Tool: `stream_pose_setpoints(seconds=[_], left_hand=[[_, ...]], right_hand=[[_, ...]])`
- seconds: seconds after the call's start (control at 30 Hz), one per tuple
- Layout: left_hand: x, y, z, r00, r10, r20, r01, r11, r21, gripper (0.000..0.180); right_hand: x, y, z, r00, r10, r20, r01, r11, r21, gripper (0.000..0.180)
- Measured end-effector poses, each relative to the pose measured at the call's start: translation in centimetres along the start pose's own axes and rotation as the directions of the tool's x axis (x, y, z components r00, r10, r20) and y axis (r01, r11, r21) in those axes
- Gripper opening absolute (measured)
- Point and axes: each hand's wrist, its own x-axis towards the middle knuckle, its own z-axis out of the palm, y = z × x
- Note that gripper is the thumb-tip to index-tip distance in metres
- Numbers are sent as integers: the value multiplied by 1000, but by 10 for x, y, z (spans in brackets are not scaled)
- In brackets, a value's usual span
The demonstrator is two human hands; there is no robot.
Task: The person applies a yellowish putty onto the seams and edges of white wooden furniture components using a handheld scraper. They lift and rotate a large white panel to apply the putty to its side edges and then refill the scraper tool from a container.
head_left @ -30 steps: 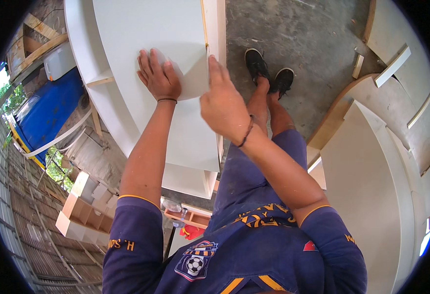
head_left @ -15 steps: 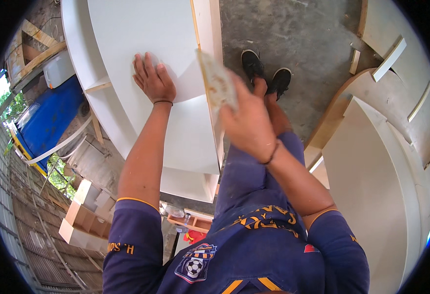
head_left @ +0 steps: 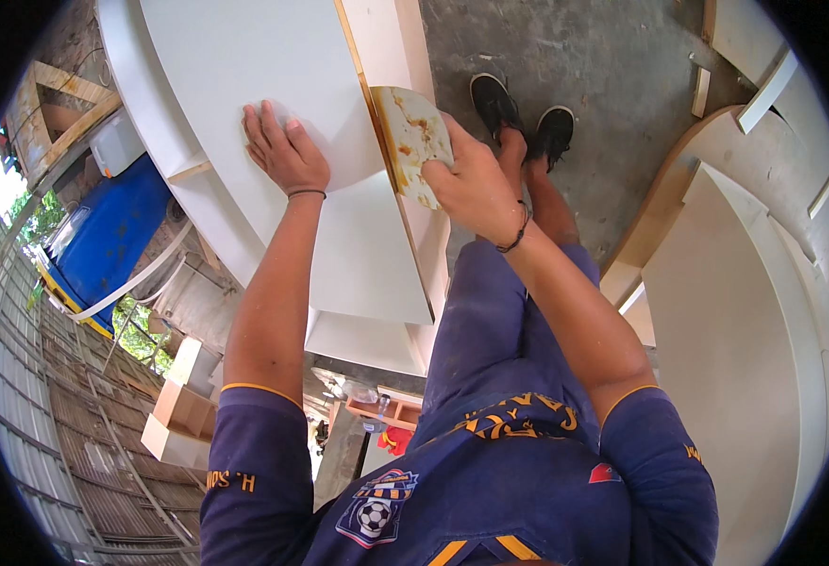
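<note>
My left hand [head_left: 285, 149] lies flat on a white panel [head_left: 362, 250], its fingers stretched out. The panel rests on top of a white cabinet carcass [head_left: 386, 42]. In my right hand [head_left: 474, 184] is a flat, pale glue spreader [head_left: 414, 141] with a rounded corner and yellow-brown smears. The fingers are closed around its right side. The spreader's left edge meets the panel's long right edge, where a yellow-brown strip shows. The fingertips behind the spreader are hidden.
Grey concrete floor [head_left: 584, 57] lies beyond my shoes. To the right stands a large curved white furniture piece [head_left: 726, 311] with loose strips behind it. A blue tarp-like object [head_left: 108, 236] and a small wooden box unit [head_left: 183, 410] are at the left.
My right hand has brought the spreader against the panel's edge and slowed, so its smears now show sharply. My left hand stays flat on the panel. The view has shifted slightly.
</note>
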Motion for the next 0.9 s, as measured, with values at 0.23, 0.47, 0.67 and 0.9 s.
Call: stream_pose_setpoints(seconds=[0.23, 0.47, 0.67, 0.9], left_hand=[[1, 5, -1, 1000, -16, 9, 16, 1000, 1, 51], [0, 3, -2, 1000, -3, 7, 3, 1000, -2, 50], [0, 5, -1, 1000, 14, -23, -14, 1000, 22, 49], [-1, 0, -1, 1000, -15, 4, 15, 1000, 23, 50]], right_hand=[[-6, -17, 0, 1000, 13, 11, -12, 994, -113, 46], [14, -5, -15, 981, -158, -116, 163, 986, 29, 51], [31, -18, -8, 988, -142, -65, 137, 988, -76, 51], [19, -33, -10, 988, -150, -42, 156, 966, 207, 49]])
